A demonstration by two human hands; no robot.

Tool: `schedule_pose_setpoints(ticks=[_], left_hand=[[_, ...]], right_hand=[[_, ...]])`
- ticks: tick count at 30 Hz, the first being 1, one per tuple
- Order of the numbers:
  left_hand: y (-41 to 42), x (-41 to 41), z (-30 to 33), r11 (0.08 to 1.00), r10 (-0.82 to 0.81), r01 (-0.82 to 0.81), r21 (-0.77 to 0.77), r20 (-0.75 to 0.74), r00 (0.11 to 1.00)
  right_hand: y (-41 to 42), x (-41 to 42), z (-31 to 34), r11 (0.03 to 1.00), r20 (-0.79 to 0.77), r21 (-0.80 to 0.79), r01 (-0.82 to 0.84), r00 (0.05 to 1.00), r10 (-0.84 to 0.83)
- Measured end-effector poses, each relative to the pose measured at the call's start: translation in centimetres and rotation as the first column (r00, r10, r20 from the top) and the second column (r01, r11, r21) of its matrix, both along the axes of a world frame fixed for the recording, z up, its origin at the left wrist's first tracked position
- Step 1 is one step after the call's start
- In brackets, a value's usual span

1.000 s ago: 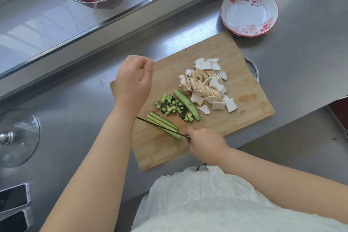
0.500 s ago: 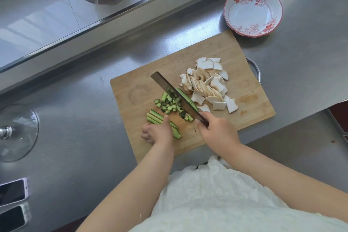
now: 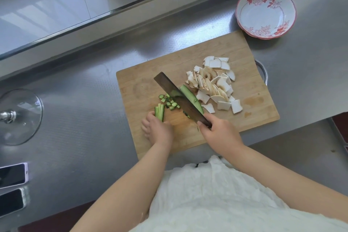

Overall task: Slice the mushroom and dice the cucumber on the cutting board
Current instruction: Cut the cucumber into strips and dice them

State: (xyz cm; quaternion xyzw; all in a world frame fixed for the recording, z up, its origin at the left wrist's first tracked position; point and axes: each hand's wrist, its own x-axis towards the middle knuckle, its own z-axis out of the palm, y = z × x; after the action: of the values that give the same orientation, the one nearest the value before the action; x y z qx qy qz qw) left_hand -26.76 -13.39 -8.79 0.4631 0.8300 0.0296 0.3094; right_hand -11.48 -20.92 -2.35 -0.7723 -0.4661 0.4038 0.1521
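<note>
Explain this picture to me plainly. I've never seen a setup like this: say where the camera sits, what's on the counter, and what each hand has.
There is no machine, only a person's two bare hands, filmed by a head-worn camera looking down. On the steel counter lies a cutting board with sliced mushroom, diced cucumber and a long cucumber piece. The right hand grips a knife, blade over the board. The left hand holds cucumber strips. Nearby: an empty flowered bowl, a glass lid, two phones.

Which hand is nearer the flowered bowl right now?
Right. The right hand grips the knife on the board's near edge, below the flowered bowl; the left hand holds cucumber strips farther left.
</note>
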Motion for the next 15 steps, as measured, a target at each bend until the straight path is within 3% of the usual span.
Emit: schedule_pose_setpoints(ticks=[2, 6, 15], left_hand=[[-0.5, -1.9, -0.1, 0.984, -0.164, 0.167, 0.056, -0.055, 0.985], [-1.4, -5.1, -0.9, 0.854, -0.489, 0.498, 0.15, -0.093, 0.867], [-1.7, -6.2, -2.2, 0.804, -0.531, 0.526, 0.279, -0.063, 0.845]], right_hand=[[0.1, -0.2, 0.1, 0.999, -0.005, -0.026, -0.031, 1.0, 0.031], [0.2, -0.6, 0.0, 0.989, 0.031, -0.124, -0.078, 0.996, 0.083], [0.1, -1.9, -0.9, 0.945, 0.092, -0.273, -0.18, 0.973, 0.212]])
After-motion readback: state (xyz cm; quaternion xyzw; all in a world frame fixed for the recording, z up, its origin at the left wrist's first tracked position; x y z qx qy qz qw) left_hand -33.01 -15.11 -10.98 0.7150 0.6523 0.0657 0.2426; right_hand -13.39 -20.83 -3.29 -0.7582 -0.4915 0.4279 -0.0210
